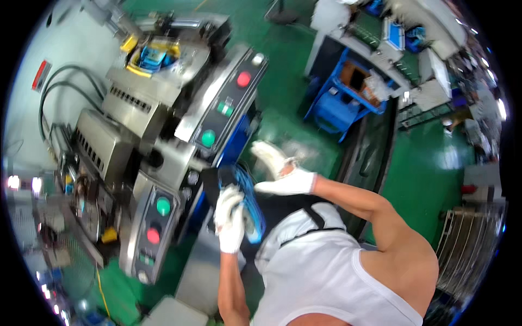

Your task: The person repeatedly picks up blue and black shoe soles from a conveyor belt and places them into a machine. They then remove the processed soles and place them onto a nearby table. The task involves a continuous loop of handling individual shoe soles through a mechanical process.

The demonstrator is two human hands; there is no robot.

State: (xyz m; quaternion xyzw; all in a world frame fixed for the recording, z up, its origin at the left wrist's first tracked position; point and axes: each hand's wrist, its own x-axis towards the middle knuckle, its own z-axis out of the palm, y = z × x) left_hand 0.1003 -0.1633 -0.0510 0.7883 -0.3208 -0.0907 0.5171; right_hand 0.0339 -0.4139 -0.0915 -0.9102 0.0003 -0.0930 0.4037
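Note:
My left hand (230, 220), in a white glove, has its fingers bent against the near side of a blue-and-black shoe-shaped piece (249, 198) and grips it. The piece stands upright in front of my waist, close to the machine's front; blur hides its details. Across from it, my right hand (285, 176), also in a white glove, is raised just to the right of the piece. Its thumb and fingers are spread apart, with nothing between them.
On the left stands a metal machine (185, 127) with green and red buttons on two sloped panels. A yellow-rimmed fixture (155, 60) on it holds a blue part. A blue cart (337, 108) carries a brown box. A wire rack (467, 250) stands at the right.

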